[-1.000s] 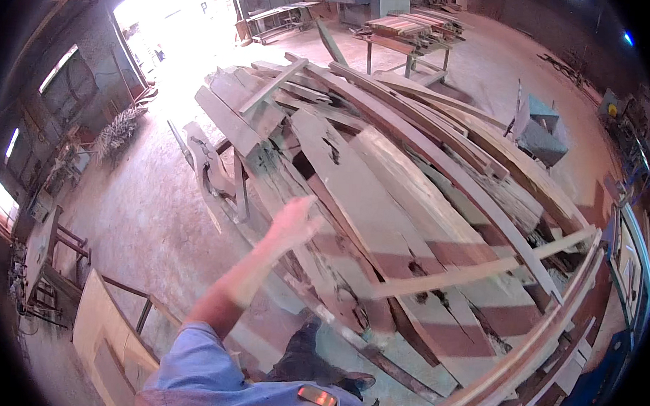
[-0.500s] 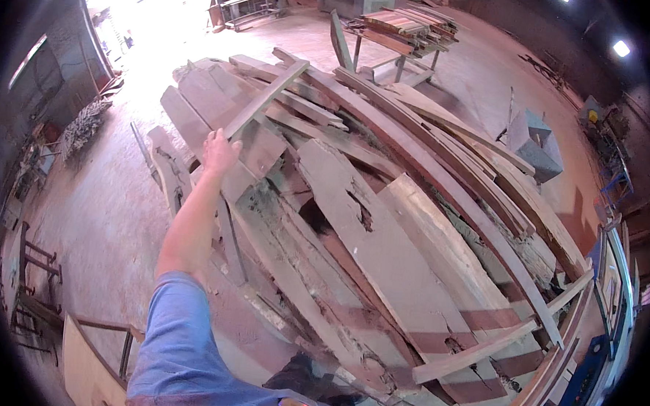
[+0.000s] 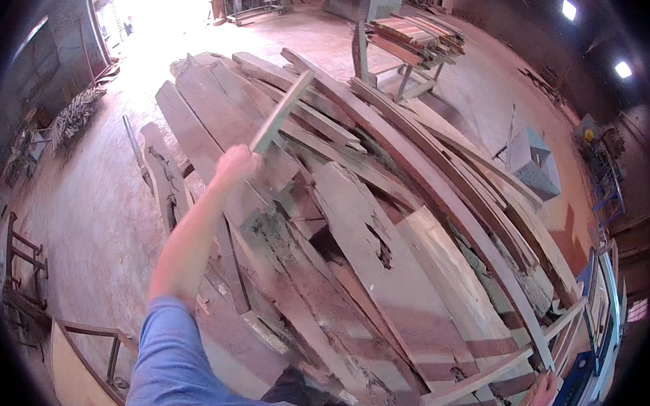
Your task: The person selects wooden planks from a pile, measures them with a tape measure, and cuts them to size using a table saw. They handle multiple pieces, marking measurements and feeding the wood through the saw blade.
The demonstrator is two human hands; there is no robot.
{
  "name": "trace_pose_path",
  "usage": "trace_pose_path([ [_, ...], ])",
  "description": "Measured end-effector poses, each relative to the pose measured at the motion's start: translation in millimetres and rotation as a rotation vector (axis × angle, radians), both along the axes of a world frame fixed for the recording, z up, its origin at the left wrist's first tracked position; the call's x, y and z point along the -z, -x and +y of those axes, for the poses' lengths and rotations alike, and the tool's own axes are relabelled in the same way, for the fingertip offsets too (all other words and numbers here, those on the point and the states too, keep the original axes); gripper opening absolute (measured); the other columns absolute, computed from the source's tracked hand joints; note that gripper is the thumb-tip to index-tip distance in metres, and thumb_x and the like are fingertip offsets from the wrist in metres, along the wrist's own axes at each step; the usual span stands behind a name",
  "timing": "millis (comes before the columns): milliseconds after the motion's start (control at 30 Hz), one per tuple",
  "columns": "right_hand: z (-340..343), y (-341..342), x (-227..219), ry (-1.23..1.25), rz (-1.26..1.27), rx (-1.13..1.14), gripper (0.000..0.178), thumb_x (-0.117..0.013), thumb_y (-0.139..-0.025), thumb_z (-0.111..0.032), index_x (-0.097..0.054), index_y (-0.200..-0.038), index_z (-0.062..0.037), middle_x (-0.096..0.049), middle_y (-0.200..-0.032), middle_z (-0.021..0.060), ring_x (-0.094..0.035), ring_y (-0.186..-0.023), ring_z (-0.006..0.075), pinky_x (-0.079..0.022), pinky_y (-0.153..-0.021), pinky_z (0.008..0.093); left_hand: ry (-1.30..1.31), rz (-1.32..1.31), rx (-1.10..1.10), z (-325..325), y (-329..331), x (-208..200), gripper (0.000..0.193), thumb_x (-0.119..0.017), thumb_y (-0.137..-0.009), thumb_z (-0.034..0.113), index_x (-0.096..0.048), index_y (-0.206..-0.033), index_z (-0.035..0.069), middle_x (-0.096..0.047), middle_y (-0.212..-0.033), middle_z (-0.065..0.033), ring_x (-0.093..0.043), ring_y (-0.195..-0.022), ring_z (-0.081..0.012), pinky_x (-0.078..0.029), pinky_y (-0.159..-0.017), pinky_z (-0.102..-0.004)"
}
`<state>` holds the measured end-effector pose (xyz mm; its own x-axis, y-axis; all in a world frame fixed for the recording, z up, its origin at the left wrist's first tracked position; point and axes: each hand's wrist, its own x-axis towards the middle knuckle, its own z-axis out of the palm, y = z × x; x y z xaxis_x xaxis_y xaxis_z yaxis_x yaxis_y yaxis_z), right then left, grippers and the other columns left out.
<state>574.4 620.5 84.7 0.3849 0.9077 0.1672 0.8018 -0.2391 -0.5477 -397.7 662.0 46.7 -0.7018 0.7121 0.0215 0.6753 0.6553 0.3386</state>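
Over workshop boards point(image 3: 401, 295), left fingers point(image 3: 251, 159) grip a slat point(image 3: 284, 109).

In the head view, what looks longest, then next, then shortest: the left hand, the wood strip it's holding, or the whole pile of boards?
1. Pile of boards, longest by far
2. Wood strip
3. Left hand, shortest

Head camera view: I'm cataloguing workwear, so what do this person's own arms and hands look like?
The left arm wears a short blue sleeve of soft, lightly creased cloth, leaving the forearm bare. The left hand has no glove, and no watch shows. The right hand also looks ungloved; its sleeve is out of view.
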Motion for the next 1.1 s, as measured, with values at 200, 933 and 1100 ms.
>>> trace_pose_path([
  [200, 86, 311, -61, -0.043, 0.170, -0.575, 0.037, -0.062, -0.088, -0.005, -0.059, -0.124, 0.0032, -0.067, -0.104, 0.0092, -0.064, -0.097, 0.0164, -0.050, -0.089, 0.0306, -0.741, -1.442, 0.014, -69, -101, 38, 0.029, -0.059, -0.093, 0.031, -0.062, -0.099, 0.003, -0.063, -0.083, -0.0075, -0.058, -0.068, -0.0192, -0.048, -0.059, -0.0362],
  [933, 304, 799, 33, 0.297, -0.565, -1.046, 0.083, -0.072, -0.078, -0.054, -0.051, -0.133, 0.0054, -0.065, -0.122, 0.0248, -0.062, -0.115, 0.0357, -0.049, -0.098, 0.0430, -0.560, -1.766, -0.080, -307, -275, 107, 0.042, -0.060, -0.097, 0.016, -0.051, -0.136, 0.002, -0.064, -0.109, -0.0020, -0.058, -0.095, -0.0106, -0.051, -0.081, -0.0293],
  [1100, 280, 795, 7, 0.283, -0.666, -1.035, 0.069, -0.070, -0.082, -0.046, -0.053, -0.132, -0.0015, -0.065, -0.123, 0.0204, -0.062, -0.115, 0.0348, -0.050, -0.097, 0.0437, -0.475, -1.722, -0.081, -295, -266, 89, 0.036, -0.063, -0.095, 0.016, -0.055, -0.129, 0.006, -0.063, -0.107, -0.0018, -0.058, -0.094, -0.0145, -0.053, -0.082, -0.0349],
])
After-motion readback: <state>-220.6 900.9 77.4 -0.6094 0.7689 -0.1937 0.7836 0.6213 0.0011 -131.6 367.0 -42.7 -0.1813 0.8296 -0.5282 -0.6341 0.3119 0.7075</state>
